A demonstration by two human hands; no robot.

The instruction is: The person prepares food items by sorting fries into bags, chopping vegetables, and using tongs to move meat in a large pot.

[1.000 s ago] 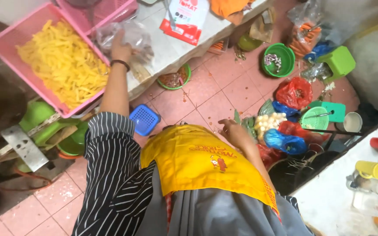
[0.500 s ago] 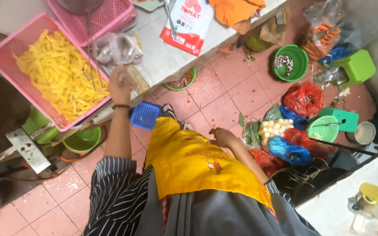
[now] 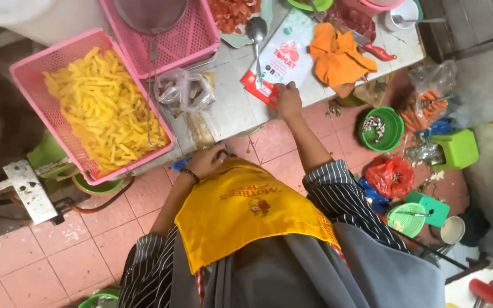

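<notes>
My right hand (image 3: 288,100) reaches out to the white tiled table (image 3: 232,111) and grips the near edge of a red-and-white pouch (image 3: 285,54). A metal spoon (image 3: 256,34) lies across the pouch. My left hand (image 3: 206,162), with a dark wristband, is pulled back to the table's edge at the top of my yellow apron (image 3: 246,211). Its fingers are curled, and nothing shows in them. A clear plastic bag (image 3: 185,91) lies on the table beyond that hand.
A pink basket (image 3: 29,60) of yellow strips sits at left, beside a second pink basket (image 3: 201,43) holding a strainer. An orange cloth (image 3: 338,57) and a red-handled knife (image 3: 378,51) lie right of the pouch. On the floor: green bowl (image 3: 381,129), red bag (image 3: 392,177), green stool (image 3: 457,149).
My left hand let go of the plastic bag and drew back to my apron. My right hand rose from the floor items to the pouch on the table.
</notes>
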